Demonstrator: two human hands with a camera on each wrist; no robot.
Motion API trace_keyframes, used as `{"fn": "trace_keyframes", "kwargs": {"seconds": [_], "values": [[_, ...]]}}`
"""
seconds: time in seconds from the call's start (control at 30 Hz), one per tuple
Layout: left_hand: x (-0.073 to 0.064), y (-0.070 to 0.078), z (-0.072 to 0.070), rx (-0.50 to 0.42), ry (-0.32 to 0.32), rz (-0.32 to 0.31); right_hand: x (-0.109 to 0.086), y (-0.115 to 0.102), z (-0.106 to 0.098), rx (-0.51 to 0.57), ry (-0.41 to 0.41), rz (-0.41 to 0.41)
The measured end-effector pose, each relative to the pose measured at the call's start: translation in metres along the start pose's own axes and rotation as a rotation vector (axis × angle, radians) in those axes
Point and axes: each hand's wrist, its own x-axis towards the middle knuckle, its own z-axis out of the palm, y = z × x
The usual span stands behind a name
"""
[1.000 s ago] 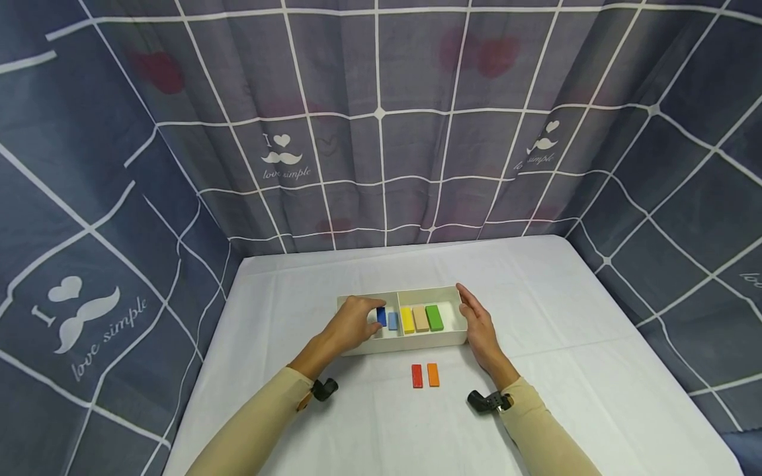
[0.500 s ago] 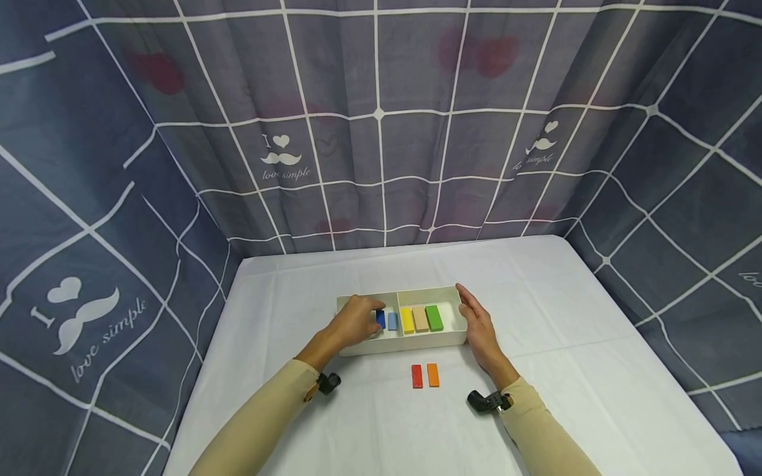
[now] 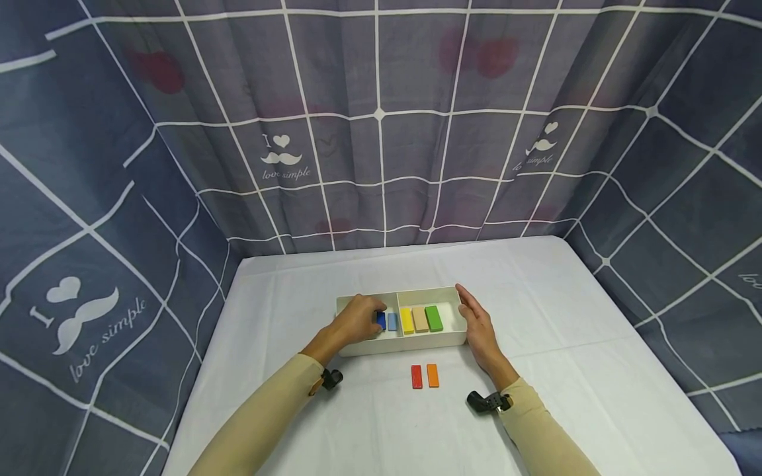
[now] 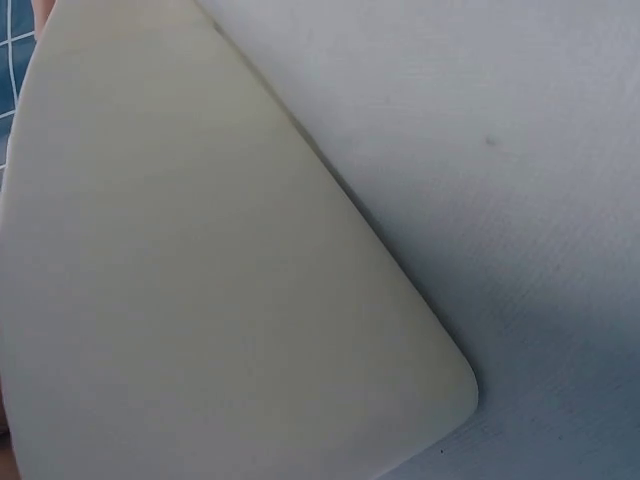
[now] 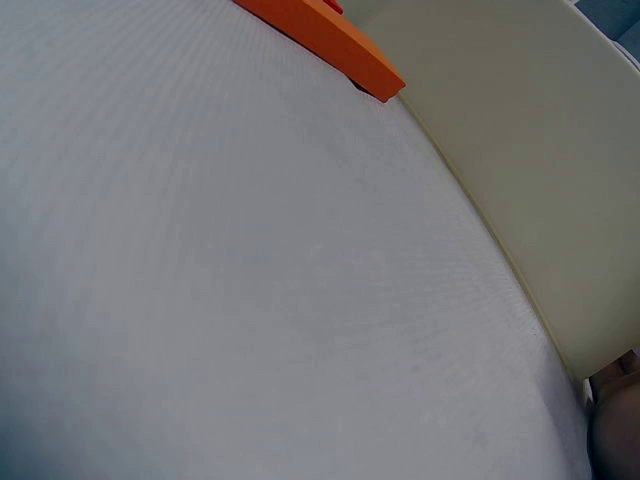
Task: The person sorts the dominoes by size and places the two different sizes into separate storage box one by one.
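A cream box [image 3: 405, 342] with two compartments lies on the table. My left hand [image 3: 356, 320] reaches into its left compartment and pinches a dark blue block [image 3: 381, 321] between thumb and finger. A light blue block [image 3: 392, 322] lies just to the right of it. Yellow [image 3: 407, 320], tan [image 3: 420, 320] and green [image 3: 434, 318] blocks sit side by side in the right compartment. At the box's right end, my right hand [image 3: 481, 336] rests against the wall with its fingers extended. The left wrist view shows mostly the box's outer wall [image 4: 220, 250].
A red block [image 3: 417, 377] and an orange block [image 3: 432, 375] lie on the white tablecloth [image 3: 357, 423] in front of the box. In the right wrist view the orange block's end is near the box wall [image 5: 520, 150]. A checked curtain [image 3: 351, 152] surrounds the table.
The left wrist and forearm have shifted slightly to the right, and the dark blue block sits slightly lower between the fingers. My right hand and the other blocks look unmoved.
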Motion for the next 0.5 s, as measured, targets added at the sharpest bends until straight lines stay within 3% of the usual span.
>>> {"fn": "trace_keyframes", "kwargs": {"seconds": [0.5], "values": [[0.0043, 0.0007, 0.0041, 0.054, -0.027, 0.001, -0.0030, -0.0060, 0.0037, -0.001, 0.005, -0.002]]}}
